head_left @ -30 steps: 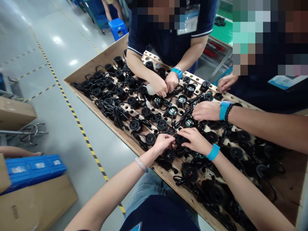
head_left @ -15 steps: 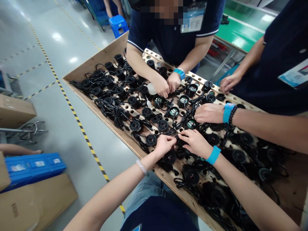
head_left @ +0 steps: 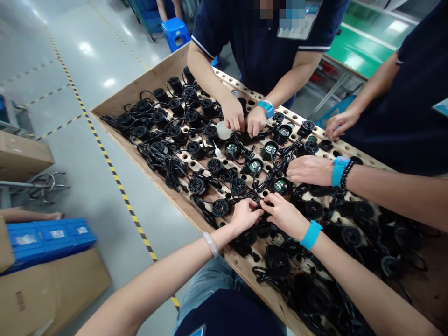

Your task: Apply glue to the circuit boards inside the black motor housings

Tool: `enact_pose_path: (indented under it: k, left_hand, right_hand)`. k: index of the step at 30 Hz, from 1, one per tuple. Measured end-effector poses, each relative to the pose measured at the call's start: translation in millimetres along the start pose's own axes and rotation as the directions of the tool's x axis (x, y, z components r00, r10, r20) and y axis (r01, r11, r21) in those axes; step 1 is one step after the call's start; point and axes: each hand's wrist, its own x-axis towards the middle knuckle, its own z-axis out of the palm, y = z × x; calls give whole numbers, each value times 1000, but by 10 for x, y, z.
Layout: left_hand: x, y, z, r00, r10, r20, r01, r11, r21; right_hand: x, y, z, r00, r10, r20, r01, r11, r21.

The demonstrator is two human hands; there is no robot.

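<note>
My left hand (head_left: pixel 244 214) and my right hand (head_left: pixel 285 215) meet over a small round black unit with a cord (head_left: pixel 263 205), and both pinch at it; the fingers hide most of it. It sits on a wooden board with holes (head_left: pixel 191 161) inside a shallow wooden tray (head_left: pixel 147 79). Many similar black round units (head_left: pixel 220 207) with coiled black cords fill the board. A pale bangle is on my left wrist, a blue band on my right.
A person opposite has both hands (head_left: pixel 245 119) on units near a white bottle (head_left: pixel 224 129). Another person's hand with a blue band (head_left: pixel 310 169) rests on the board at the right. Blue bins (head_left: pixel 49 238) and cardboard boxes (head_left: pixel 52 289) stand on the floor at the left.
The view has shifted slightly; my hands have drawn closer together over the same black unit. The opposite person's hands have moved a little further back along the board.
</note>
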Motion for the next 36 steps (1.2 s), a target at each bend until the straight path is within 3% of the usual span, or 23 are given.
enact_pose_path:
  k: [7, 15, 20, 26, 36]
  left_hand:
    - [70, 9, 46, 1000, 1, 10, -1, 999, 38]
    - [21, 134, -69, 998, 45, 46, -51, 990, 134]
    - [105, 129, 33, 995, -40, 86, 32, 995, 90]
    - [127, 182, 56, 991, -85, 107, 77, 994, 76]
    - [232, 466, -92, 958, -93, 270, 61, 991, 123]
  right_hand:
    - [18, -81, -12, 999, 49, 10, -48, 998, -41]
    - [-118, 1, 184, 982, 135, -133, -116, 984, 138]
    - [-314, -21, 132, 958, 227, -177, -198, 966, 166]
    - [-405, -279, 116, 959, 269, -88, -268, 963, 17]
    - [-263, -280, 35, 955, 294, 48, -291, 955, -59]
